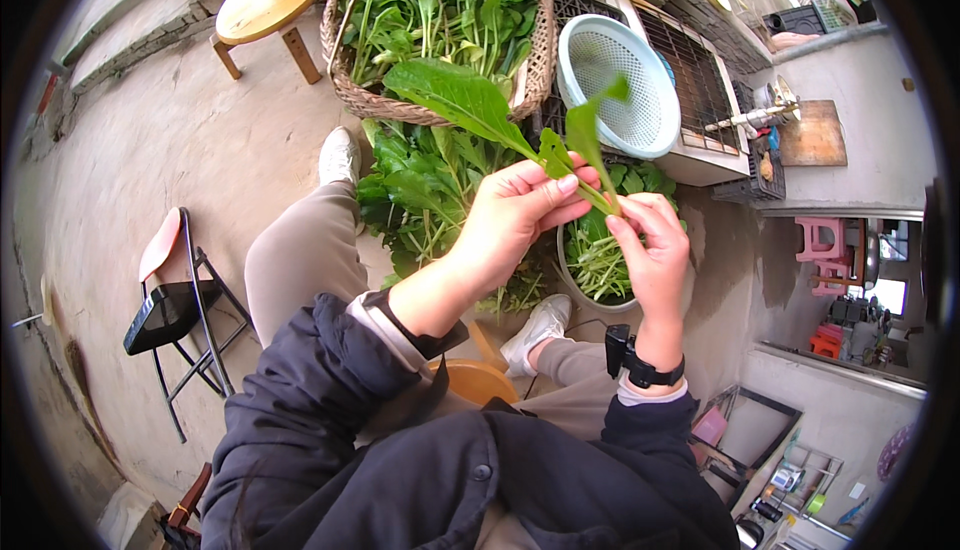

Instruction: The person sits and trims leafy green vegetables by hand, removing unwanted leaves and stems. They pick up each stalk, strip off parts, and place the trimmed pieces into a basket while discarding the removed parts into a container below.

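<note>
Both hands meet on a leafy green plant [472, 103] whose broad leaves point up and left. My left hand [517, 201] pinches its stalks between thumb and fingers. At the stem end, my right hand [651, 242] grips the base with thumb and fingertips. Below and behind the hands stands a pale bucket [568, 268] with cut greens [600, 261] in it. A pile of leafy greens [420, 182] lies on the ground beyond my left wrist. Past it, a woven basket [420, 111] is heaped with more greens [450, 9].
A light blue plastic colander [660, 118] leans beside the basket, near a grill-topped stand [690, 77]. At the upper left is a round wooden stool [270, 2]; a folding chair [176, 317] stands left. A wooden board [814, 137] lies at the right by a sill.
</note>
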